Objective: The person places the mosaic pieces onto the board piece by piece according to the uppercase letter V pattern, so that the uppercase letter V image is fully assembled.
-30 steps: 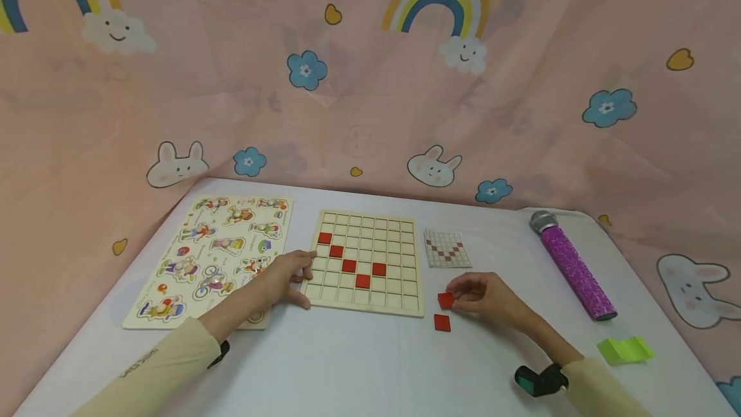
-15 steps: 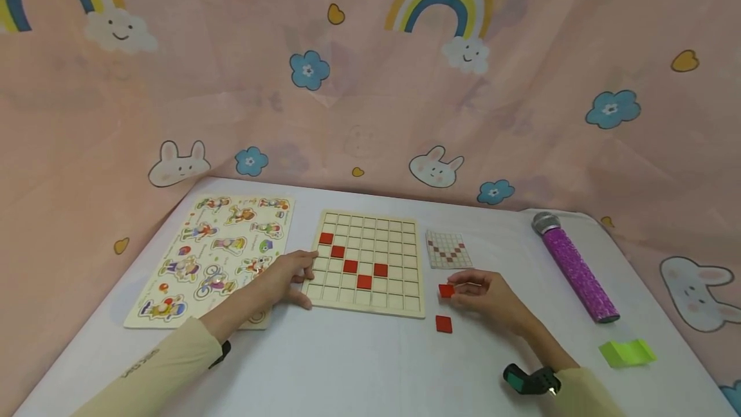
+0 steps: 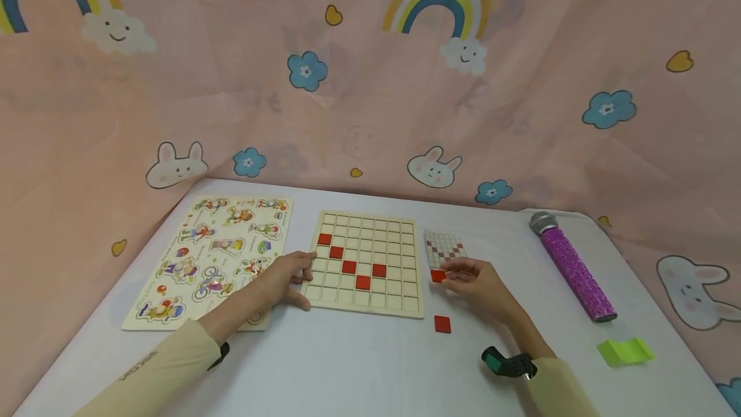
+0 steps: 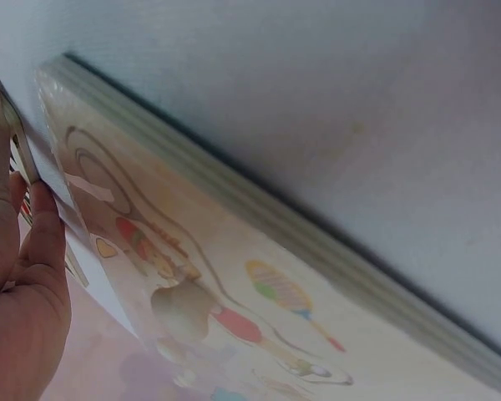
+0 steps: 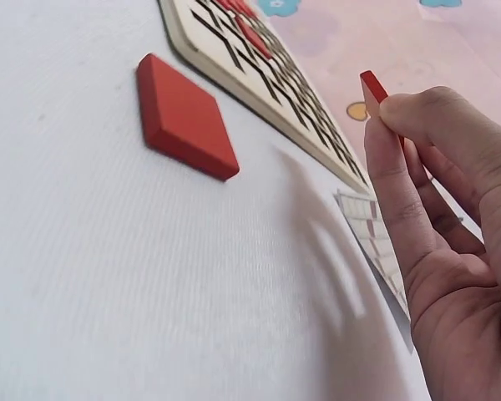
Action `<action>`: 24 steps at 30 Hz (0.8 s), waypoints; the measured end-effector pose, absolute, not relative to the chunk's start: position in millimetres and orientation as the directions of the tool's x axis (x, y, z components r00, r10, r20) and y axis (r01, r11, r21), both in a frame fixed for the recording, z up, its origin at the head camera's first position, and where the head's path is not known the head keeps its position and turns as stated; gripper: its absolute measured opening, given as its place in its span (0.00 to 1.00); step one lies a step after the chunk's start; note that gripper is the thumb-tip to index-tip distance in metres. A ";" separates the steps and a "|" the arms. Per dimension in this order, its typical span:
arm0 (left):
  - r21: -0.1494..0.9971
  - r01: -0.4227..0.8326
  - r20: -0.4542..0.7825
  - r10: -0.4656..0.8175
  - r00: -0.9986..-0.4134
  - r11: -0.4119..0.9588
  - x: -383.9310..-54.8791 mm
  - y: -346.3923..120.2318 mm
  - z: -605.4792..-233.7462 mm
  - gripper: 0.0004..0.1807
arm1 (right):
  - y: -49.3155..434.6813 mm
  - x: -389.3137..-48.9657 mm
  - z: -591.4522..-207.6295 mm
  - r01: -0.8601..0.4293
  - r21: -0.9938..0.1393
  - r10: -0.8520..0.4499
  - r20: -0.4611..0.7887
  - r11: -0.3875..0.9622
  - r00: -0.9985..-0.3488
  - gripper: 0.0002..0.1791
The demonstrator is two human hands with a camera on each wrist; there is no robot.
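In the head view a pale wooden grid board [image 3: 399,250] lies mid-table, several red square tiles [image 3: 363,282] set in its cells as a slanting line with a turn upward. My left hand [image 3: 289,278] rests at the board's left edge, thumb and forefinger spread apart along it. Thumb and fingertips of my right hand [image 3: 483,285] pinch another red tile [image 5: 371,90], raised off the table and tipped on edge in the right wrist view. One loose red tile [image 3: 442,324] lies flat below that hand. Behind the fingers is a small pattern card [image 3: 442,240], partly covered.
A picture puzzle board [image 3: 191,262] lies at the left, under the left forearm. At the right are a purple glitter microphone [image 3: 576,269] and a bent bright green piece [image 3: 625,351]. A pink printed cloth [image 3: 359,114] hangs behind the white table.
My right hand has lifted the pinched red tile and carried it away from me and slightly left, to the card's lower edge. My left hand stays in place at the board.
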State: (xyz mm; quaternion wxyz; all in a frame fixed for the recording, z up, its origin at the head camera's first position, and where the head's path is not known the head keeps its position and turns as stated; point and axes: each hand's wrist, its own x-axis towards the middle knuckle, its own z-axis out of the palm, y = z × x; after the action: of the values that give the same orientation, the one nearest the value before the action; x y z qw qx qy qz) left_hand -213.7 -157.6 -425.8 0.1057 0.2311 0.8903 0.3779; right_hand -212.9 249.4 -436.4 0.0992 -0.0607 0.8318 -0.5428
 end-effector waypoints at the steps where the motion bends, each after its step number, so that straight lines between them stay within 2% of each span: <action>1: 0.721 0.335 -0.011 0.493 -0.870 0.607 -213.9 -157.9 -425.9 0.22 | 247.9 -213.9 -436.2 0.010 -0.916 -0.204 -0.100 0.402 -0.974 0.24; 7: 0.703 0.378 0.019 0.516 -0.857 0.602 -214.0 -159.0 -425.3 0.23 | 237.3 -220.6 -432.2 0.023 -0.917 -0.186 -0.105 0.398 -0.977 0.24; 17: 0.721 0.359 0.005 0.514 -0.858 0.592 -213.0 -159.8 -425.9 0.23 | 214.9 -235.6 -430.3 0.075 -0.903 -0.152 -0.152 0.422 -0.977 0.23; 24: 0.737 0.344 0.001 0.508 -0.861 0.582 -212.5 -159.4 -425.9 0.23 | 198.8 -244.6 -428.4 0.071 -0.895 -0.107 -0.131 0.441 -0.986 0.21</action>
State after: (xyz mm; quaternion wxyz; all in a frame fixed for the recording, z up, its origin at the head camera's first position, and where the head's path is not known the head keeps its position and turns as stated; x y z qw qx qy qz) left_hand -212.5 -159.4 -425.9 0.1055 0.2413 0.8831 0.3883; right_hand -244.6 198.8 -428.4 0.0840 -0.0105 0.8445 -0.5288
